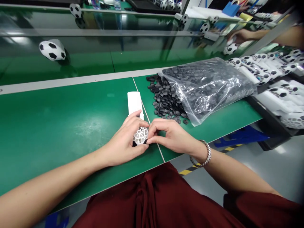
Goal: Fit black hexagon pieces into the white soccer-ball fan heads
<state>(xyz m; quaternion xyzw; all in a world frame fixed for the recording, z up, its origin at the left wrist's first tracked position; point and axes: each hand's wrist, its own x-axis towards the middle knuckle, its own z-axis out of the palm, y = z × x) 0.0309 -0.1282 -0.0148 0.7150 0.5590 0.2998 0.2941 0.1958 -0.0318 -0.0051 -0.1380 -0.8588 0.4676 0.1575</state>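
Note:
Near the front edge of the green table lies a white soccer-ball-shaped part (140,135) with an open lattice and a flat white body (134,103) reaching away from me. My left hand (129,137) is closed around the ball end from the left. At the ball's right side my right hand (166,134) pinches with thumb and forefinger; a dark bit shows at the fingertips, most likely a black piece, mostly hidden. Beyond my right hand, loose black plastic pieces (167,98) spill from a clear plastic bag (209,85).
A conveyor (95,57) runs along the far side, carrying finished-looking soccer-ball parts (52,50). At right, black trays (270,117) hold several white ball parts (280,95). Another person's hand (239,36) holds a ball part at the upper right.

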